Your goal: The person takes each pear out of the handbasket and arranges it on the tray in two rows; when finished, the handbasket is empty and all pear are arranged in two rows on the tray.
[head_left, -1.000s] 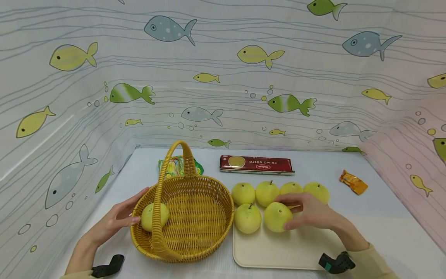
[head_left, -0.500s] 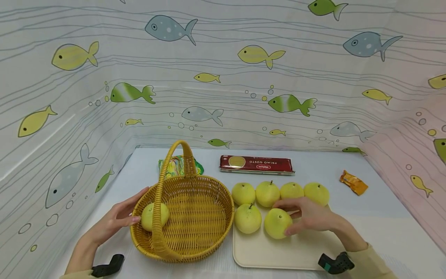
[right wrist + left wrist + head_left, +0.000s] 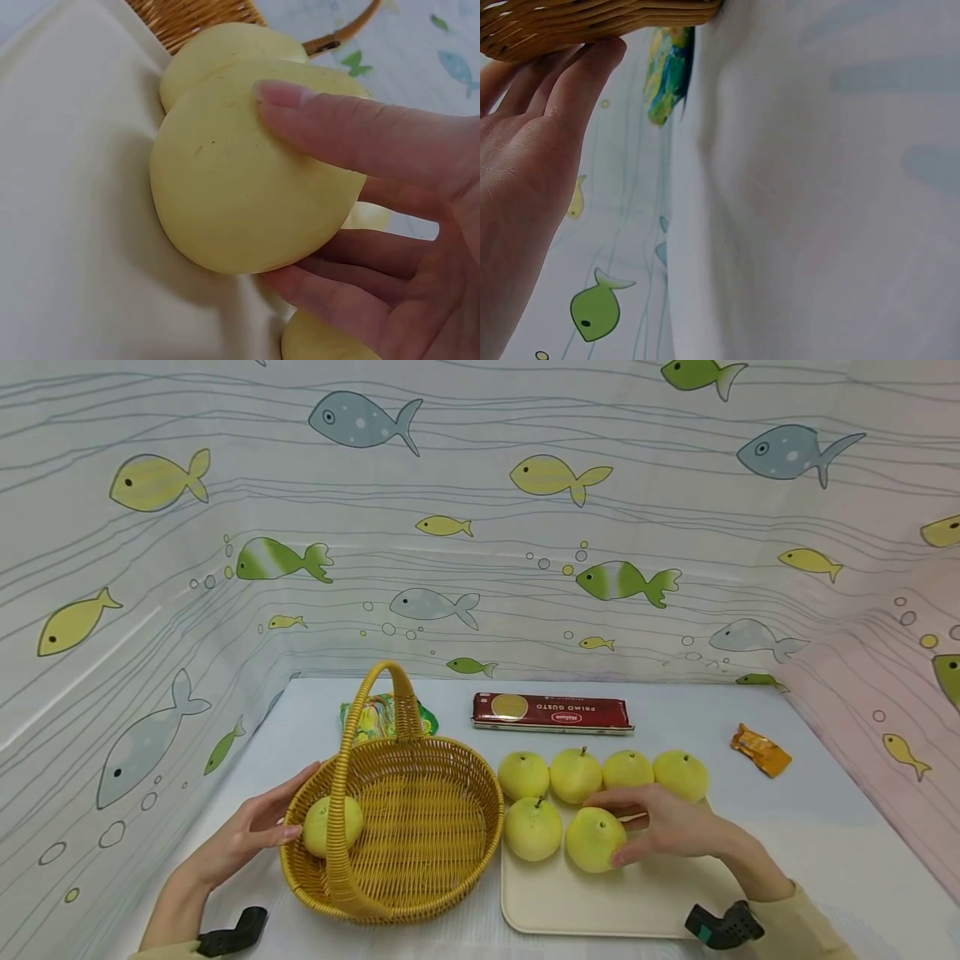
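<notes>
My right hand (image 3: 663, 827) holds a round yellow pear (image 3: 594, 841) with thumb and fingers at the front row on a cream tray (image 3: 600, 910). In the right wrist view the thumb lies on the near side of that pear (image 3: 247, 172), with fingers curled behind it. A second pear (image 3: 533, 829) sits just left of it, and several more stand in a row behind. My left hand (image 3: 251, 831) grips the left rim of a wicker basket (image 3: 420, 827), thumb over the edge, fingers outside. One pear (image 3: 322, 827) lies inside the basket, partly hidden by its handle.
Behind the tray lies a dark red biscuit package (image 3: 552, 713). A green patterned packet (image 3: 378, 717) is partly hidden behind the basket. An orange wrapped snack (image 3: 761, 750) lies at the right. Fish-printed curtains enclose the white table on three sides.
The pear in my right hand has shifted slightly toward the front of the tray and tipped a little. My left hand and the basket have stayed in place.
</notes>
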Tool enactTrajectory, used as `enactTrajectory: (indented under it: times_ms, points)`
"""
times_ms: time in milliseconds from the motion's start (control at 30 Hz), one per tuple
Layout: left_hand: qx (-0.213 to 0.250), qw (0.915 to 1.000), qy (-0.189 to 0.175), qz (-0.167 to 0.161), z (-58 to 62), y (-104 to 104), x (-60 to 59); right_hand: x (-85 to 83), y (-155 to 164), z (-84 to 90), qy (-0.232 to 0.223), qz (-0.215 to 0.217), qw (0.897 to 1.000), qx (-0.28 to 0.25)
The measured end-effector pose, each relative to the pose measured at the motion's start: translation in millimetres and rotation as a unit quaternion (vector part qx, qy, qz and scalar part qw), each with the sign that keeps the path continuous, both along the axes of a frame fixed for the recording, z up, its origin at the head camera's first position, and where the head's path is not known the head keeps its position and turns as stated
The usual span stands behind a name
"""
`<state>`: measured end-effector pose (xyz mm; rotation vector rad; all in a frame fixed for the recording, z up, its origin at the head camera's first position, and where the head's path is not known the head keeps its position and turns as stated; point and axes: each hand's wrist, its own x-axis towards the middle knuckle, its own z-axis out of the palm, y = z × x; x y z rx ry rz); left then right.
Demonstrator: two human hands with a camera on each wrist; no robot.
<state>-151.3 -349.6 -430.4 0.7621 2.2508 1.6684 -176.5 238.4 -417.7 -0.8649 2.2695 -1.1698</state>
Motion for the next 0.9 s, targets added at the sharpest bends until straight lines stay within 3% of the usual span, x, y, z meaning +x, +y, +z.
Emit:
enactTrajectory:
  times_ms: [367,633,900]
  points:
    - [-0.003,1.0000,-0.002,0.003,-2.2,-2.4,-1.8,2.7,-1.6,6.5,0.031,-0.045,0.998,0.007]
    - [-0.006,1.0000,0.003,0.004,-2.2,-2.4,-1.7,0.3,-2.9,1.6,0.075,-0.065,0.995,0.026]
    - [-0.012,0.9999,0.004,0.007,-2.2,-1.9,-1.7,0.7,-4.7,-1.1,0.073,-0.074,0.994,0.032]
